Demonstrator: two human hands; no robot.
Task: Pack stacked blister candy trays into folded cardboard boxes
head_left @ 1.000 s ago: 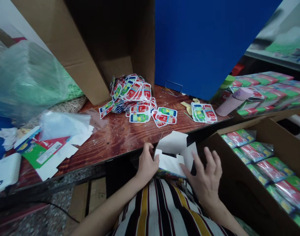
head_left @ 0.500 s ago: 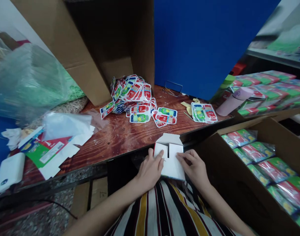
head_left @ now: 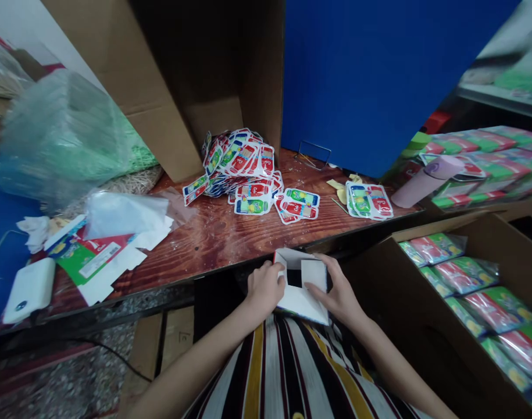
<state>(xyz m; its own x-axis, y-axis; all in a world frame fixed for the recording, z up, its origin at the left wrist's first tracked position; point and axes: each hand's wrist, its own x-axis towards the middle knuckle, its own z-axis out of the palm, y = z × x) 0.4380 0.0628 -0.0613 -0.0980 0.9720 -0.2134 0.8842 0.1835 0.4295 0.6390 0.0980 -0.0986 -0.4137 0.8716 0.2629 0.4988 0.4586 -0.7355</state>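
Observation:
A small carton [head_left: 307, 299], white inside, is held low in front of the striped garment, just off the table's front edge. My left hand [head_left: 266, 286] is closed round its left side, the thumb at the left flap. On the other side my right hand [head_left: 338, 291] grips the carton, thumb on the white right flap [head_left: 313, 273] and fingers behind it. Between the flaps a dark opening shows. Beyond the carton, several red and green printed packets [head_left: 298, 205] lie on the table, near a larger heap of them [head_left: 239, 157].
A tall cardboard box [head_left: 161, 134] stands behind the heap. Flattened printed cartons [head_left: 104, 262] and a white device [head_left: 30, 291] lie at left. A pink bottle [head_left: 427, 181] leans at right, above an open cardboard box [head_left: 501, 244] of wrapped packs [head_left: 461, 273].
The carton's white flaps, nearly meeting before, are now spread apart with a wider gap between them. My right hand has moved up round the right side. The view has shifted slightly.

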